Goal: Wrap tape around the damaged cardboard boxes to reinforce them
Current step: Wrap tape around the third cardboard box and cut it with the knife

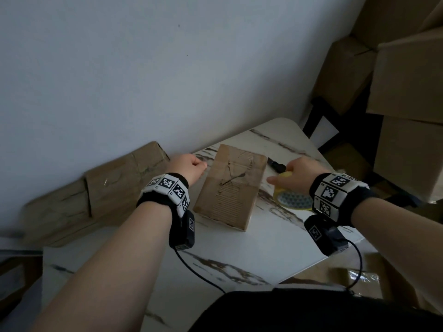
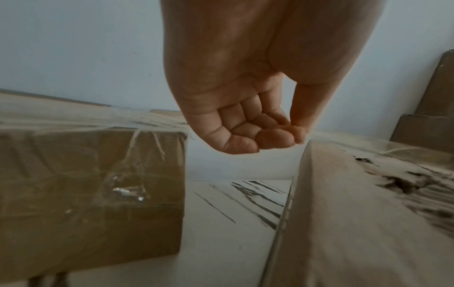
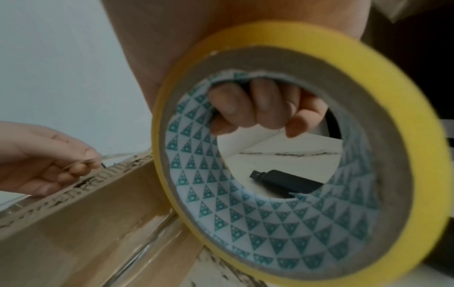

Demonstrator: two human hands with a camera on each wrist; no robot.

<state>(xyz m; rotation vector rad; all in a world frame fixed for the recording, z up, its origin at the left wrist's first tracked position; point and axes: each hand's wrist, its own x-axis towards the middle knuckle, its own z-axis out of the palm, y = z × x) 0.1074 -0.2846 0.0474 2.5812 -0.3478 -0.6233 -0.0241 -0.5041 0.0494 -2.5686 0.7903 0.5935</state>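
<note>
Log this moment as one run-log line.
right hand: grips tape roll | left hand: pinches clear tape end over torn cardboard box | black utility knife: on table

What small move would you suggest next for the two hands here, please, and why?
Probably press the tape end down on the torn box. The left hand seems to pinch a clear strip at the box's far edge, the right hand holds the tape roll on the other side, and the tear looks uncovered.
</note>
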